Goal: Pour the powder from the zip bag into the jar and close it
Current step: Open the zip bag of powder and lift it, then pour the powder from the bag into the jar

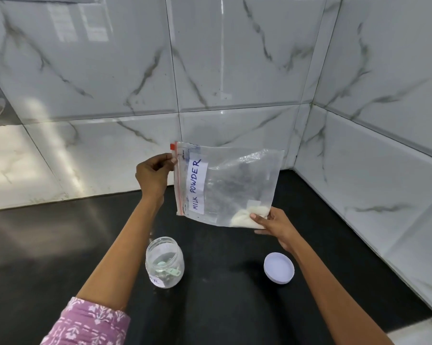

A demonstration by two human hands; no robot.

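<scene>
Two hands hold our zip bag (231,188) up in the air above the black table (60,245), turned sideways so its zipper edge faces left. Our left hand (153,175) pinches the red zip strip near the top corner, and our right hand (274,226) grips the lower right corner, fingers closed around the white powder (244,215) gathered there. Below, the clear jar (165,262) stands open on the table, and its white lid (279,268) lies apart to the right.
</scene>
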